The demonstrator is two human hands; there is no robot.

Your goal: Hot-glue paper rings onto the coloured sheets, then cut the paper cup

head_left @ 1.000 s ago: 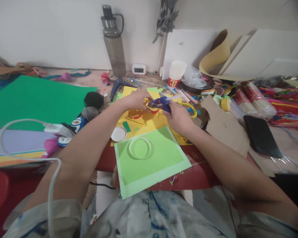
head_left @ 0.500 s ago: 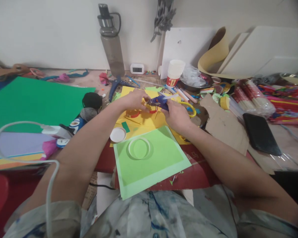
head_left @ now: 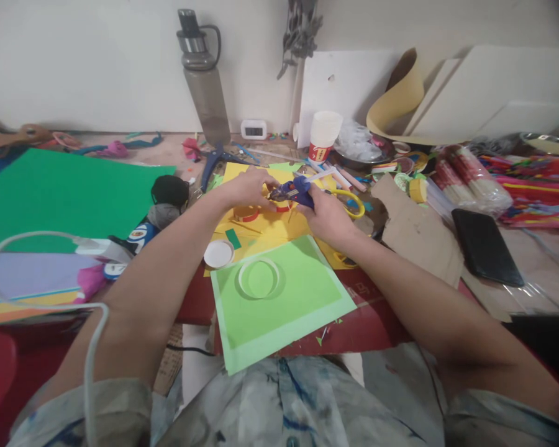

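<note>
My right hand (head_left: 328, 214) is closed round a blue glue gun (head_left: 298, 190), with a pale glue stick out of its back and its nozzle towards the left. My left hand (head_left: 251, 188) is at the nozzle end, fingers curled; what they hold, if anything, is too small to tell. Below the hands, red-and-yellow rings (head_left: 246, 214) stand on yellow paper (head_left: 279, 230). Nearer to me, a pale ring (head_left: 240, 279) lies on light green sheets (head_left: 298, 292). A round white lid (head_left: 218, 254) is beside them.
A grey bottle (head_left: 207, 99), a small white clock (head_left: 254, 130) and paper cups (head_left: 323, 136) stand at the back. Yellow-handled scissors (head_left: 354, 205) lie behind my right hand. At the right are torn cardboard (head_left: 417, 230) and a black phone (head_left: 487, 247); green paper (head_left: 69, 198) is left.
The whole view has shifted slightly, with things a little further left. Both hands keep nearly the same pose around the glue gun.
</note>
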